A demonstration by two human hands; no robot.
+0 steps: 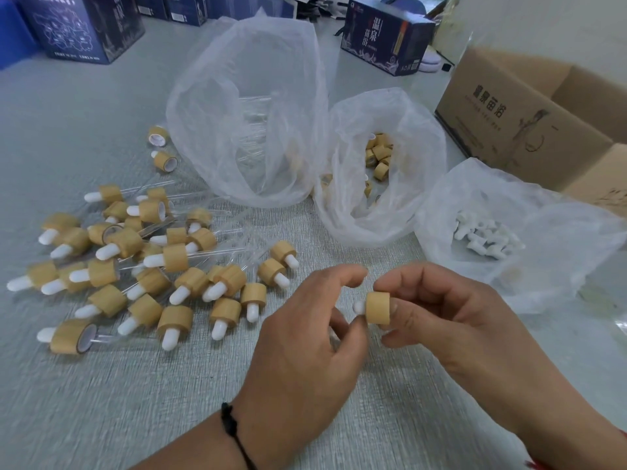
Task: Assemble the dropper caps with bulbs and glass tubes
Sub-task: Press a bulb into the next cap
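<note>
A bamboo-coloured dropper cap is held above the table between both hands. My right hand grips the cap with thumb and fingers. My left hand pinches the white rubber bulb that sticks out of the cap's left side. A pile of several assembled droppers with white bulbs and glass tubes lies on the table to the left. Three open plastic bags stand behind: one with glass tubes, one with loose caps, one with white bulbs.
An open cardboard box stands at the right rear. Dark blue printed cartons line the back edge of the grey textured table. A black cord sits on my left wrist.
</note>
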